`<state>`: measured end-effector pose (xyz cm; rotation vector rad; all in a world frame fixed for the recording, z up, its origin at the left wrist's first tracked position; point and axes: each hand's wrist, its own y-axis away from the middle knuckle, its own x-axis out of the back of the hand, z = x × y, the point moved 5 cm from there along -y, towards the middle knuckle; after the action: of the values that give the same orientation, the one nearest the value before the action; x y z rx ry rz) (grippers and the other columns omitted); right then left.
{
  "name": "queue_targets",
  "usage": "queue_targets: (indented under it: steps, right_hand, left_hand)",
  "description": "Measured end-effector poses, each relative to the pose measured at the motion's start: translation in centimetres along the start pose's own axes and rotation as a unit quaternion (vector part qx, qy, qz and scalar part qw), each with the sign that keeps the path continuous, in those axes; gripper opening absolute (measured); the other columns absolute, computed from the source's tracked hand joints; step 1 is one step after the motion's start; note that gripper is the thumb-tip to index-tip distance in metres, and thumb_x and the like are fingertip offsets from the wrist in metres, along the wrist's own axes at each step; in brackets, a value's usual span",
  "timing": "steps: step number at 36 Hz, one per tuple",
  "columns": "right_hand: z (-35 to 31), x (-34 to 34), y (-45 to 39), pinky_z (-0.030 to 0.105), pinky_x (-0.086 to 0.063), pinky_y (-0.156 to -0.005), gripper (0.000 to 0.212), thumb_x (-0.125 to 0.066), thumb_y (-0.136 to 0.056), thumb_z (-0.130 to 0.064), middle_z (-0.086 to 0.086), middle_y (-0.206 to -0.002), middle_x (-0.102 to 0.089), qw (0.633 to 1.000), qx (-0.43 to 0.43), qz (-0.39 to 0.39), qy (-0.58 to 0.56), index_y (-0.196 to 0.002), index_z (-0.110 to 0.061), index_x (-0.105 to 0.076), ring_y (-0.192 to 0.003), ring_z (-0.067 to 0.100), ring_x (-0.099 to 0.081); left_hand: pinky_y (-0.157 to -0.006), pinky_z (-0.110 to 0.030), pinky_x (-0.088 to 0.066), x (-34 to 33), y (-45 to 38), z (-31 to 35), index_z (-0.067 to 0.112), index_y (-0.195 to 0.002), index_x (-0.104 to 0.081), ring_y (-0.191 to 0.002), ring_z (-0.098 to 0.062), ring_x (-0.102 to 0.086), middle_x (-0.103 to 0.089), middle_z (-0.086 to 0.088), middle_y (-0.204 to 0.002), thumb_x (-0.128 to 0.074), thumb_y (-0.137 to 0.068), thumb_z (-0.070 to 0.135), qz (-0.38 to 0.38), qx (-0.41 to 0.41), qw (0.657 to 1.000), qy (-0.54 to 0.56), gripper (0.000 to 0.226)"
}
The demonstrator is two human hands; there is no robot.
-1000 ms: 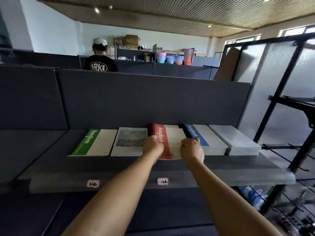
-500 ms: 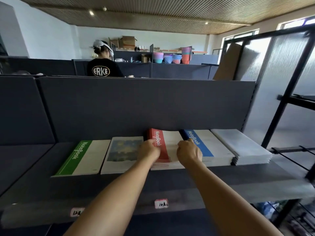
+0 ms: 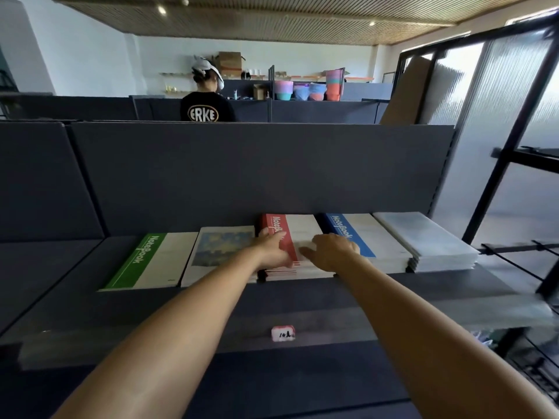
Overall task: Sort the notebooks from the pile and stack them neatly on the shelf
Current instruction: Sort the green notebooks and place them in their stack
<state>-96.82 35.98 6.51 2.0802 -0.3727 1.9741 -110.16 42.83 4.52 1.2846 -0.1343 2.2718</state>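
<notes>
Five piles of notebooks lie in a row on the dark grey shelf (image 3: 393,297): a green-banded one (image 3: 151,261), one with a painted cover (image 3: 220,246), a red-banded stack (image 3: 302,228), a blue-banded stack (image 3: 363,234) and a pale stack in clear wrap (image 3: 423,240). My left hand (image 3: 272,247) lies with straight fingers against the left side of the red stack, over its red band. My right hand (image 3: 329,251) rests flat on that stack's white cover, fingers pointing left. The stack's front edges look slightly uneven.
A dark back panel (image 3: 242,170) rises right behind the notebooks. A small price tag (image 3: 282,333) sits on the shelf's front lip. A black metal frame with ribbed panels (image 3: 499,176) stands to the right. A person in a black shirt (image 3: 207,107) stands beyond the partition.
Both hands have gone from curling round the red stack's front edge to lying flatter on its top and left side. The camera has moved closer to the shelf.
</notes>
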Motion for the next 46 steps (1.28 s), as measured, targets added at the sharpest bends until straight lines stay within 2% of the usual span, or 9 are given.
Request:
queue_targets:
  steps: [3, 6, 10, 15, 21, 25, 34, 39, 46]
  right_hand:
    - [0.1, -0.3, 0.3, 0.036, -0.044, -0.091, 0.071, -0.044, -0.085, -0.072, 0.004, -0.128, -0.056, 0.999, 0.008, -0.046, 0.003, -0.136, -0.022, -0.046, -0.114, 0.026, -0.055]
    - [0.2, -0.5, 0.6, 0.034, -0.045, -0.089, 0.074, -0.061, -0.079, -0.066, 0.002, -0.124, -0.057, 0.998, 0.028, -0.059, -0.001, -0.137, -0.024, -0.042, -0.11, 0.023, -0.057]
    - [0.3, -0.7, 0.2, 0.034, -0.048, -0.086, 0.064, -0.068, -0.081, -0.052, 0.003, -0.119, -0.059, 0.999, 0.041, -0.032, 0.005, -0.135, -0.024, -0.045, -0.105, 0.023, -0.058]
    - [0.7, -0.6, -0.8, 0.028, -0.048, -0.075, 0.061, -0.07, -0.081, -0.047, -0.001, -0.11, -0.06, 0.998, 0.042, -0.039, -0.023, -0.134, -0.028, -0.047, -0.09, 0.018, -0.056]
    - [0.7, -0.8, -1.5, 0.039, -0.042, -0.097, 0.068, -0.064, -0.081, -0.057, 0.001, -0.126, -0.057, 0.996, 0.076, 0.005, 0.055, -0.139, -0.028, -0.042, -0.115, 0.025, -0.053]
    - [0.9, -0.8, -1.3, 0.042, -0.038, -0.102, 0.068, -0.062, -0.082, -0.058, 0.003, -0.13, -0.056, 0.995, 0.082, 0.012, 0.055, -0.14, -0.028, -0.042, -0.12, 0.027, -0.05]
    - [0.3, -0.5, -0.3, 0.04, -0.044, -0.095, 0.066, -0.062, -0.086, -0.051, 0.006, -0.134, -0.049, 0.992, 0.104, 0.053, 0.055, -0.14, -0.02, -0.04, -0.122, 0.027, -0.046]
    - [-0.1, -0.9, -0.2, 0.04, -0.047, -0.095, 0.066, -0.067, -0.087, -0.039, 0.006, -0.135, -0.049, 0.993, 0.118, 0.029, -0.007, -0.142, -0.02, -0.038, -0.12, 0.027, -0.049]
    - [0.1, -1.2, -0.6, 0.038, -0.048, -0.092, 0.062, -0.069, -0.085, -0.039, 0.006, -0.13, -0.052, 0.993, 0.108, 0.02, -0.031, -0.137, -0.019, -0.042, -0.115, 0.026, -0.053]
  left_hand:
    - [-0.118, -0.041, -0.009, -0.7, 1.1, 0.0, 0.03, -0.154, 0.0, -0.148, -0.025, 0.006, 0.025, -0.002, -0.158, -0.075, -0.08, 0.035, -0.072, 0.002, 0.995, -0.062, 0.106]
    - [-0.12, -0.043, -0.011, -1.4, 1.7, 0.3, 0.025, -0.153, 0.007, -0.148, -0.03, 0.007, 0.031, -0.007, -0.155, -0.071, -0.082, 0.045, -0.06, -0.018, 0.992, -0.11, 0.107]
    - [-0.118, -0.051, -0.014, -1.9, 1.5, 0.6, 0.024, -0.154, 0.006, -0.147, -0.035, 0.004, 0.026, -0.007, -0.157, -0.063, -0.087, 0.049, -0.026, -0.032, 0.987, -0.157, 0.099]
    - [-0.116, -0.053, -0.02, -1.8, 0.8, 0.6, 0.024, -0.154, 0.002, -0.147, -0.036, -0.005, 0.016, -0.005, -0.16, -0.054, -0.09, 0.057, 0.002, -0.047, 0.976, -0.214, 0.091]
    - [-0.112, -0.055, -0.027, -2.1, -0.2, 0.1, 0.025, -0.153, -0.002, -0.145, -0.035, -0.011, 0.01, -0.004, -0.16, -0.051, -0.086, 0.066, 0.023, -0.052, 0.971, -0.234, 0.093]
    - [-0.115, -0.054, -0.021, -1.8, -0.5, 0.0, 0.03, -0.153, 0.002, -0.146, -0.034, -0.005, 0.017, 0.001, -0.159, -0.049, -0.078, 0.077, -0.024, -0.033, 0.976, -0.214, 0.102]
    - [-0.116, -0.054, -0.017, -1.6, -0.1, 0.1, 0.033, -0.153, 0.0, -0.148, -0.03, 0.0, 0.014, 0.001, -0.161, -0.043, -0.096, 0.052, -0.011, -0.046, 0.977, -0.209, 0.073]
    - [-0.116, -0.056, -0.015, -1.6, 0.4, 0.3, 0.031, -0.154, 0.001, -0.148, -0.029, 0.004, 0.016, -0.001, -0.16, -0.044, -0.095, 0.055, -0.008, -0.037, 0.98, -0.195, 0.077]
    - [-0.117, -0.053, -0.016, -1.5, 1.1, 0.6, 0.027, -0.154, -0.002, -0.148, -0.027, 0.003, 0.014, -0.001, -0.161, -0.046, -0.093, 0.057, 0.004, -0.044, 0.981, -0.187, 0.081]
